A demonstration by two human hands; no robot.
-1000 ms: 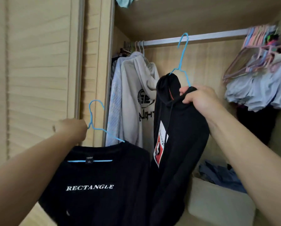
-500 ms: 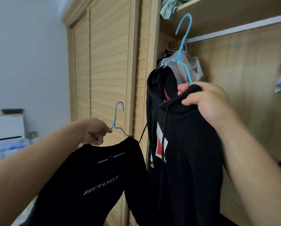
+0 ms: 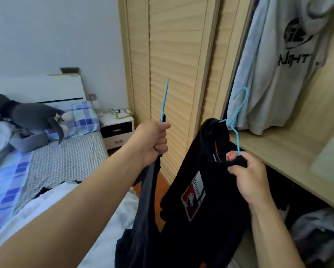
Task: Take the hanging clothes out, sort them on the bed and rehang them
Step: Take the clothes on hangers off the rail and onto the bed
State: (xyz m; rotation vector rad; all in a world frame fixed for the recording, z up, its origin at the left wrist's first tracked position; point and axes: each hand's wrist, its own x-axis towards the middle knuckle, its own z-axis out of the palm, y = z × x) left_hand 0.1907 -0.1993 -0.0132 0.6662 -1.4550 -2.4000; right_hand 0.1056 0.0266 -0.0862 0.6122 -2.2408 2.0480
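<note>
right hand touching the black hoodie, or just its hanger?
Touching. Head view: right hand fingers curl around the black hoodie fabric at the blue hanger.

Grey hoodie top cropped; drawer clothes perhaps blurred.

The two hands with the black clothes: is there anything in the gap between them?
In the head view nothing hangs between the left hand and the right hand; through the gap shows only the slatted wardrobe door behind and a strip of orange floor.
</note>
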